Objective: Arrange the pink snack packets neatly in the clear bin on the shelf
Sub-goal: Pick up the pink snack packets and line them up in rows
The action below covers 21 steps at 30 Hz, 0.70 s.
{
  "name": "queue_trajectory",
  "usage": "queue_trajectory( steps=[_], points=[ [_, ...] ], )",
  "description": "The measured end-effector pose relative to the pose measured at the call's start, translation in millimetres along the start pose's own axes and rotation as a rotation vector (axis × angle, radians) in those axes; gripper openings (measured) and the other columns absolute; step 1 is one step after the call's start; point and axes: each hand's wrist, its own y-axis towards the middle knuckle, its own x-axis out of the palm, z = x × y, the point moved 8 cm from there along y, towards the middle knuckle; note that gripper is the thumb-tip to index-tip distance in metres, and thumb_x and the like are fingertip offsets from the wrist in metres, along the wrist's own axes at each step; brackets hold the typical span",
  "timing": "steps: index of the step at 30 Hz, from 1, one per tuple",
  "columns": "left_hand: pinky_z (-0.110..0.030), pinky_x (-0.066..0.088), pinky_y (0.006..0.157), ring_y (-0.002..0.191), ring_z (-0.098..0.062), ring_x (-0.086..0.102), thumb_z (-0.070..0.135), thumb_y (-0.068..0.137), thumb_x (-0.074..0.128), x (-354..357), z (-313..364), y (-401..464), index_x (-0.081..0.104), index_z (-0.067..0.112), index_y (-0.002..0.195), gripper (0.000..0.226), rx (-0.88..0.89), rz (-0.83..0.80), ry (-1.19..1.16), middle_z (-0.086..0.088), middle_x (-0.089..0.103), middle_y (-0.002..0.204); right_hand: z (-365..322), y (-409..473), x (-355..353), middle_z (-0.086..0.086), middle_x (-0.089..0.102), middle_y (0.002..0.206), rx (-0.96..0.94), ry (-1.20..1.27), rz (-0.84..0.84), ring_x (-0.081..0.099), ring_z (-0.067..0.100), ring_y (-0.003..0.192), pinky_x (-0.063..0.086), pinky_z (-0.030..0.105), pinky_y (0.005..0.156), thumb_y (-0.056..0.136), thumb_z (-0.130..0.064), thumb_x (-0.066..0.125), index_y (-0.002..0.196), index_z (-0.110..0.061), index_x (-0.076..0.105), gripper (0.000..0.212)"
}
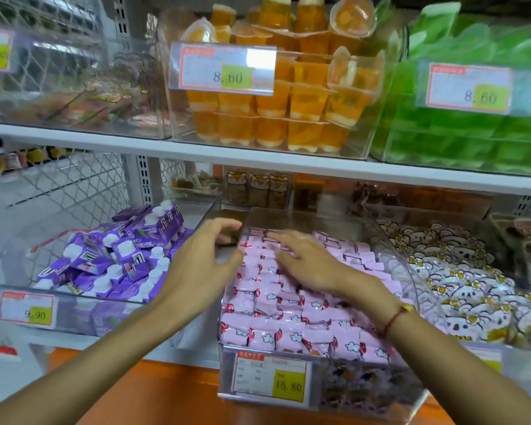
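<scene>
The pink snack packets [292, 305] lie in rough rows inside the clear bin [328, 216] on the lower shelf, its front carrying a price tag [270, 378]. The right hand [307, 262] rests flat on the packets, fingers straight and spread, holding nothing. The left hand [203, 259] sits at the bin's left wall, fingers loosely curved; whether they touch the wall is hard to say through the blur. A bin of purple cartons [117, 256] stands just beside on the left, white bear-face packets [460, 280] on the right. Orange jelly cups [276, 96] and green packets [472, 124] fill the upper shelf [105, 139].
</scene>
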Motion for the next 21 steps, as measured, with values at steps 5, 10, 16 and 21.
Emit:
queue_trajectory(
  steps=[5, 10, 16, 21],
  points=[
    [-0.025, 0.052, 0.078, 0.087, -0.003, 0.061, 0.006, 0.085, 0.061, 30.9, 30.5, 51.5, 0.065, 0.027, 0.107, 0.031, 0.211, -0.154, 0.125, 0.015, 0.064, 0.095, 33.4, -25.4, -1.0, -0.003, 0.01, 0.159, 0.096, -0.129, -0.128, 0.009, 0.019, 0.146, 0.013, 0.039, 0.117, 0.097, -0.055, 0.018, 0.148, -0.041, 0.013, 0.053],
    [-0.033, 0.048, 0.095, 0.111, -0.017, 0.06, 0.02, 0.092, 0.056, 96.8, 12.8, 87.4, 0.062, 0.023, 0.121, 0.03, 0.158, -0.465, 0.433, 0.0, 0.065, 0.121, 31.5, -31.2, 6.5, -0.003, 0.023, 0.156, 0.068, -0.215, -0.158, 0.02, 0.016, 0.142, 0.019, 0.039, 0.115, 0.101, -0.048, 0.018, 0.147, -0.035, 0.023, 0.049],
    [-0.026, 0.045, 0.081, 0.1, -0.011, 0.059, 0.037, 0.088, 0.062, 124.9, -5.6, 88.9, 0.067, 0.03, 0.109, 0.023, 0.13, -0.654, 0.634, 0.01, 0.065, 0.115, 34.2, -28.1, 4.2, 0.0, 0.031, 0.152, 0.069, -0.137, -0.187, 0.026, 0.019, 0.139, 0.022, 0.037, 0.112, 0.1, -0.046, 0.023, 0.145, -0.04, 0.028, 0.045],
    [-0.022, 0.041, 0.072, 0.09, -0.01, 0.06, 0.034, 0.087, 0.063, 122.9, -2.6, 93.7, 0.072, 0.027, 0.098, 0.015, 0.11, -0.557, 0.635, 0.009, 0.069, 0.105, 36.4, -26.5, 4.6, -0.002, 0.031, 0.153, 0.075, -0.116, -0.198, 0.023, 0.019, 0.141, 0.022, 0.041, 0.112, 0.099, -0.049, 0.024, 0.143, -0.043, 0.029, 0.044]
  ],
)
